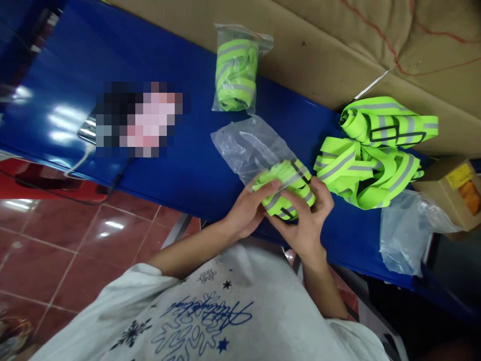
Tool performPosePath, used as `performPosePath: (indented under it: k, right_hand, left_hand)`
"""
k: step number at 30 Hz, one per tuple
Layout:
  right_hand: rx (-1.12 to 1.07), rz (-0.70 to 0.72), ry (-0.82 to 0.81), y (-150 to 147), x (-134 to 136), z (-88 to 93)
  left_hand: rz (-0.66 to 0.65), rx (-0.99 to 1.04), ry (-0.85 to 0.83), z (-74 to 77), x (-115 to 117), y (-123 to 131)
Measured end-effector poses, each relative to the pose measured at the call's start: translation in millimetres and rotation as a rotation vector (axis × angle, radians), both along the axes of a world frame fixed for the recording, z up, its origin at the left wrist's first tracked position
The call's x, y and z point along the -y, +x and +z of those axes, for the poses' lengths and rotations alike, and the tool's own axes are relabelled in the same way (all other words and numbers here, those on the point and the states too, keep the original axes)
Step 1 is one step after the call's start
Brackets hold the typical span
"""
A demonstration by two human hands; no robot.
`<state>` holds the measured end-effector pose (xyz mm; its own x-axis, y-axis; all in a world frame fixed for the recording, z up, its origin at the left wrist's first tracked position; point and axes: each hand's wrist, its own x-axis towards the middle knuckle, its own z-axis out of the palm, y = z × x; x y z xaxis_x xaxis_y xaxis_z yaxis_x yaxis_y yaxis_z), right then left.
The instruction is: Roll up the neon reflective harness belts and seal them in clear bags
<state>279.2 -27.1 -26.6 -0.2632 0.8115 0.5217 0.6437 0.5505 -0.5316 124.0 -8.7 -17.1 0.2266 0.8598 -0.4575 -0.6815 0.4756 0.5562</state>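
Observation:
Both hands grip a rolled neon-green reflective vest (287, 193) with grey stripes at the near edge of the blue table (180, 165). My left hand (246, 210) wraps the roll's left side. My right hand (306, 223) clasps it from below and from the right. The far end of the roll lies in the mouth of a clear plastic bag (250, 145) that lies flat on the table beyond my hands.
A bagged vest roll (236, 70) stands at the table's far edge. Loose neon vests (376, 155) are piled to the right, with empty clear bags (408, 230) and a small cardboard box (456, 193) beside them. A phone with a white cable (84, 133) lies left. Brown cardboard (338, 45) lies behind.

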Motion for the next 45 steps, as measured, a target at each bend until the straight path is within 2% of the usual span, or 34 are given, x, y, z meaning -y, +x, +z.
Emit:
performPosePath:
  k: [4, 8, 13, 18, 24, 27, 33, 38, 45]
  right_hand:
    - [0.005, -0.087, 0.065, 4, -1, -0.6]
    - [0.034, -0.116, 0.082, 3, -5, 0.4]
    - [0.004, -0.126, 0.03, 2, -7, 1.0]
    - [-0.017, -0.04, -0.042, 5, -8, 3.5]
    - [-0.114, -0.205, -0.043, -1, -12, -0.1]
    - [-0.133, -0.254, -0.075, -4, -16, -1.8]
    - [-0.098, -0.161, -0.079, -3, -14, -2.5]
    - [0.008, -0.156, -0.039, -8, -12, -4.1]
    - [0.086, -0.077, -0.08, -7, -19, -2.6]
  left_hand:
    - [-0.076, 0.09, 0.039, 2.2, -5, -2]
    - [-0.077, 0.046, 0.053, 8.8, -5, -2]
    - [-0.116, 0.059, 0.071, 14.4, -2, -3]
    - [-0.116, 0.05, 0.039, 11.2, 0, -1]
    - [-0.16, 0.06, 0.117, 2.2, 0, 4]
    - [-0.128, -0.002, 0.138, -1.5, 1, 6]
    - [-0.031, -0.014, 0.164, 0.8, -3, 0]
    - [0.022, -0.047, 0.139, 2.1, -2, 5]
    - [-0.027, -0.006, 0.028, 1.5, -13, -7]
